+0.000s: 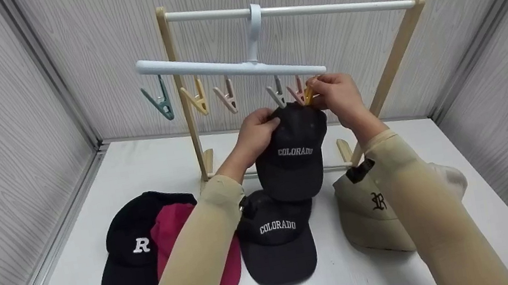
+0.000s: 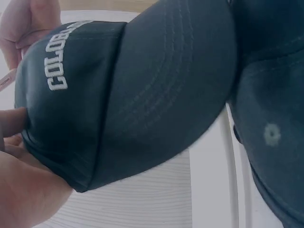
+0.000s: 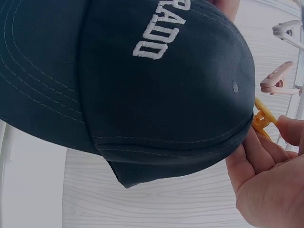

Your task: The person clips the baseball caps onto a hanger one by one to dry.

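Note:
A dark cap with white COLORADO lettering [image 1: 290, 129] is held up under the right half of a pale blue clip hanger [image 1: 222, 68]. My left hand [image 1: 253, 137] grips the cap's left side, thumb on the front, as the left wrist view also shows. With thumb and fingers my right hand [image 1: 340, 93] pinches the yellow clip [image 3: 262, 118] at the hanger's right end. That clip's jaws meet the cap's edge; whether they have bitten on it, I cannot tell. Pink [image 1: 297, 92] and grey [image 1: 277, 95] clips hang beside it, close to the cap's top.
A wooden rack with a white bar [image 1: 339, 7] bears the hanger. Teal [image 1: 161, 103], yellow [image 1: 196, 99] and beige [image 1: 226, 98] clips hang on the left. Below lie a black R cap [image 1: 128, 233], a red cap [image 1: 165, 228], another COLORADO cap [image 1: 279, 250] and a beige cap [image 1: 362, 212].

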Tool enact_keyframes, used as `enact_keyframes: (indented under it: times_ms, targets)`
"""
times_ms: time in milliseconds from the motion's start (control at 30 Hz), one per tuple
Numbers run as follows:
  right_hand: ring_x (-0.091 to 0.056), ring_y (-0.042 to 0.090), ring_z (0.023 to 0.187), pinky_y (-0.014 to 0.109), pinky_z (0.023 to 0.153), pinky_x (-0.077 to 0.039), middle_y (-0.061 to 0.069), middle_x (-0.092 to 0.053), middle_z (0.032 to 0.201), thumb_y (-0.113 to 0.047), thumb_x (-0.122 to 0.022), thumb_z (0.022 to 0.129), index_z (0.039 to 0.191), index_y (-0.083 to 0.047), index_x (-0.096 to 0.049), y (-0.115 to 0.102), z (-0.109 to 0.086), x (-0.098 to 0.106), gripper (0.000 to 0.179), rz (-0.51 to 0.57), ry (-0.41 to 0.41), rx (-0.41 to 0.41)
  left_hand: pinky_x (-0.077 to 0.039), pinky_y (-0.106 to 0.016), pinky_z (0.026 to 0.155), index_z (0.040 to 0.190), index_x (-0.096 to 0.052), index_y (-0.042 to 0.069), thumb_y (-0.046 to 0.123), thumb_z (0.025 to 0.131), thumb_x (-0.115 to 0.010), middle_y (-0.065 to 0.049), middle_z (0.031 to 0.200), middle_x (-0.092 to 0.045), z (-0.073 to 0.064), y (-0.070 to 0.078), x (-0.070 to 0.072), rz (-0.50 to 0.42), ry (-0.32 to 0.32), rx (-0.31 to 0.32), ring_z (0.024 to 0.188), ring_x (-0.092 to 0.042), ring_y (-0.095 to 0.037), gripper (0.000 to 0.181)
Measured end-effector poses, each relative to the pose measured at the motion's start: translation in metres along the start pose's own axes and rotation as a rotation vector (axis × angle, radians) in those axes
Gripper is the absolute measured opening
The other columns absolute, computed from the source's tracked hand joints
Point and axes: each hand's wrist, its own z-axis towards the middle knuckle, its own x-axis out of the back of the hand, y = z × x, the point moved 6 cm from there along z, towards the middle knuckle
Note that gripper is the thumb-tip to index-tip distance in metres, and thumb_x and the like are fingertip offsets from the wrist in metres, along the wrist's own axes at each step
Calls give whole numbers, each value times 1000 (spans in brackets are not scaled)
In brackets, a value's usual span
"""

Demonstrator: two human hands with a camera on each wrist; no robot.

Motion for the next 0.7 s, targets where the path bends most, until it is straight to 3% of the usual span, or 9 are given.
enact_keyframes:
  times_ms: [167, 533, 700]
  targets:
    - [-79, 13, 81, 28, 76, -64, 3, -78, 97, -19, -61, 115, 121, 6, -73, 2, 1, 1, 28, -10, 5, -17, -50, -40, 107, 130, -75, 0, 10, 111, -61, -14, 127, -75, 1, 5, -3, 73, 23, -17, 119, -67, -26, 26]
    - [-80, 15, 84, 28, 77, -64, 5, -78, 99, -19, -60, 116, 129, 6, -71, 4, 2, 4, 31, -11, 13, -40, -49, -42, 105, 116, -71, 3, 7, 110, -60, -13, 122, -73, 5, 11, -9, 109, 47, -52, 114, -65, -26, 13]
    - [-80, 15, 87, 28, 80, -64, 5, -79, 101, -21, -60, 116, 133, 6, -71, 0, 4, 6, 33, -22, 21, -20, -48, -41, 108, 117, -69, 4, 5, 112, -57, -12, 125, -71, 8, 20, -11, 127, 36, -87, 118, -64, -25, 13]
